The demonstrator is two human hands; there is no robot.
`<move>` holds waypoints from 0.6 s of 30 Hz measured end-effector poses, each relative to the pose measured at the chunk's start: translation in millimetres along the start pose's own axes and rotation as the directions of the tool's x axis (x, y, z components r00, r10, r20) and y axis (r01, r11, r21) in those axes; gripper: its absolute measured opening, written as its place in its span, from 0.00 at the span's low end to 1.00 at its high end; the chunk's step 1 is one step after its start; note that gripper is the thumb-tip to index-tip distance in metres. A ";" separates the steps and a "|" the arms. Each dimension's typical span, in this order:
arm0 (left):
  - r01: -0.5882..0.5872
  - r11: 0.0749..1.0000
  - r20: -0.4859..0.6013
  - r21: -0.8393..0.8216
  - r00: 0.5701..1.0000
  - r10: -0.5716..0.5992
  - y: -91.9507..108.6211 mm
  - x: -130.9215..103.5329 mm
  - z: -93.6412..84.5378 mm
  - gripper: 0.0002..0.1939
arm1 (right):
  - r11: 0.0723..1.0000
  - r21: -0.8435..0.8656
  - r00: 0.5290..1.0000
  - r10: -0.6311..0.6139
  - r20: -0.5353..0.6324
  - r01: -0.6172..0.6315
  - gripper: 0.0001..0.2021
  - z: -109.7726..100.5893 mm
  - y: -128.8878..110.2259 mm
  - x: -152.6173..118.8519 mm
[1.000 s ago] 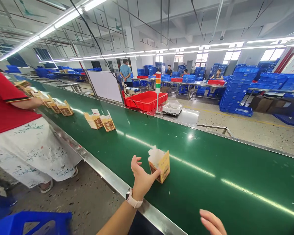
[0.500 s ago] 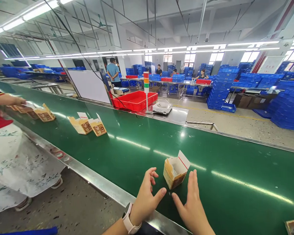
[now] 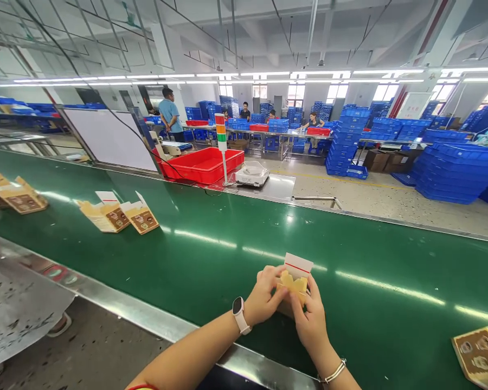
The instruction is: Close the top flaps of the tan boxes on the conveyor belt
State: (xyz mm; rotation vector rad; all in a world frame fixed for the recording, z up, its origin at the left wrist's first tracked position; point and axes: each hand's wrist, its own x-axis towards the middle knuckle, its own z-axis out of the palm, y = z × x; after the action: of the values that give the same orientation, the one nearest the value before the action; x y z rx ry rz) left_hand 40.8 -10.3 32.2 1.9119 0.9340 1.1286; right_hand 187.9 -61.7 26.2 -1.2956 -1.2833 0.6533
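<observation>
A small cardboard box point(image 3: 293, 287) with its top flaps up is on the green conveyor belt point(image 3: 211, 260), between my two hands. My left hand point(image 3: 267, 294), with a pale watch on the wrist, grips the box's left side, its thumb at the near flap. On the right side, my right hand point(image 3: 310, 314) is closed round the box, thumb beside the other thumb. A white flap with a red line stands up at the back. The inside of the box is mostly hidden by the flaps and fingers.
Two open boxes point(image 3: 116, 215) point(image 3: 142, 218) stand to the left on the belt, more at far left. Another box point(image 3: 480, 355) is at the lower right. Beyond the belt are a red bin point(image 3: 205, 168), a signal light point(image 3: 220, 132) and a scale point(image 3: 252, 174). A person's patterned garment point(image 3: 20, 309) shows at left.
Both hands have closed onto the box, which has turned so its white flap is at the back. The view has shifted right, bringing more of the lower-right box into sight.
</observation>
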 end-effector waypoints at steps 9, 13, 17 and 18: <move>0.629 0.675 0.279 -0.386 0.777 -0.565 9.9 36.1 20.5 0.37 | 0.833 0.359 0.875 0.477 -0.084 -0.420 0.27 -14.0 -1.0 15.6; 0.637 0.651 0.341 -0.413 0.771 -0.538 16.0 37.2 26.8 0.29 | 0.793 0.391 0.851 0.524 -0.043 -0.468 0.27 -25.4 -7.1 17.7; 0.544 0.682 0.238 -0.488 0.835 -0.496 17.0 25.0 14.5 0.24 | 0.852 0.389 0.856 0.460 -0.234 -0.352 0.30 -39.8 -18.9 8.9; 0.491 0.703 0.163 -0.515 0.861 -0.482 13.0 21.3 6.6 0.23 | 0.894 0.364 0.863 0.386 -0.326 -0.263 0.30 -43.4 -21.5 3.9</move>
State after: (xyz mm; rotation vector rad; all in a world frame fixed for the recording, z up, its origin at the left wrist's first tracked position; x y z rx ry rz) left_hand 57.3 0.1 49.1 1.1122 0.9141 0.9179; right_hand 222.8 -77.2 56.2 -1.3102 -0.6053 0.7536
